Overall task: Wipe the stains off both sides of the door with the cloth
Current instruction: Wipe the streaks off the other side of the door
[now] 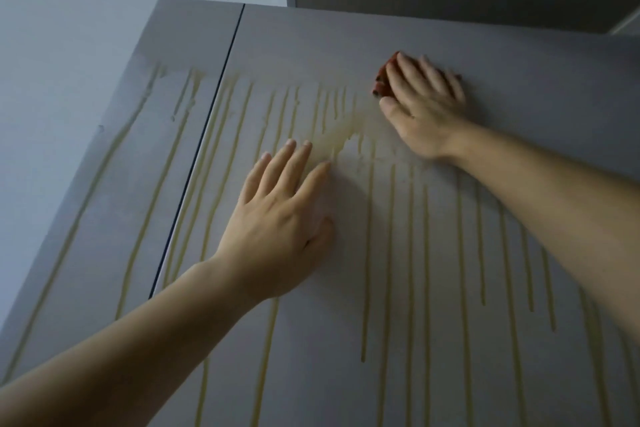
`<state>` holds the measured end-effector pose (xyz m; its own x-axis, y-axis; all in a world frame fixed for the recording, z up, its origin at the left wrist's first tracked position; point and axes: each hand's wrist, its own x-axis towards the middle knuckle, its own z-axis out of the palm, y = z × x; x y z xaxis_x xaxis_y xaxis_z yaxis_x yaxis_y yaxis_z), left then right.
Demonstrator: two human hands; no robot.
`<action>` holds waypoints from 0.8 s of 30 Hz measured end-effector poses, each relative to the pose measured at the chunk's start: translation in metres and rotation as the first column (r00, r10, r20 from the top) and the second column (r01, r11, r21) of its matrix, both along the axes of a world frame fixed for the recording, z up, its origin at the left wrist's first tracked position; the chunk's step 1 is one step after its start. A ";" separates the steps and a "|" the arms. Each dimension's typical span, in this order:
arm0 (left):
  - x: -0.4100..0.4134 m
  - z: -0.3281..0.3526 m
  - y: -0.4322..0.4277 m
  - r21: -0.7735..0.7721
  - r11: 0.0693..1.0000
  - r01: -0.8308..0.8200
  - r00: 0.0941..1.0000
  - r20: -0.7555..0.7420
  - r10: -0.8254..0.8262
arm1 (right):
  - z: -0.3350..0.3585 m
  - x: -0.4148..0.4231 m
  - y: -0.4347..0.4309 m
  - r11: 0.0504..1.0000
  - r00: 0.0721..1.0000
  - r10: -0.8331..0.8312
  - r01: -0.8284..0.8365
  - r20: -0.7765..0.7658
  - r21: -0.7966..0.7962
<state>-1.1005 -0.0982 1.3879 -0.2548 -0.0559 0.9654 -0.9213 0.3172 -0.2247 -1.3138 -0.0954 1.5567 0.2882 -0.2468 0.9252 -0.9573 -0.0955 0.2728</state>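
Head view shows a grey door (346, 374) filling most of the picture, streaked with long yellowish stains (391, 218) that run in thin lines toward the near edge and merge into a smeared patch around the middle. The left hand (280, 218) lies flat on the door just left of that patch, fingers straight and slightly spread, holding nothing. The right hand (422, 104), blurred, presses a reddish cloth (381, 80) against the door farther off and to the right; its fingers lie stretched over the cloth with the thumb spread apart, and only the cloth's left edge peeks out. A dark gap (207, 132) separates the door from a stained grey panel (138, 156) on the left, beside a pale wall (69, 28)
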 end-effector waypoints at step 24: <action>0.132 -0.011 -0.008 0.057 0.998 0.017 0.995 -0.099 -0.012 | -0.013 0.110 -0.005 1.000 0.998 -0.005 0.004 -0.056 -0.025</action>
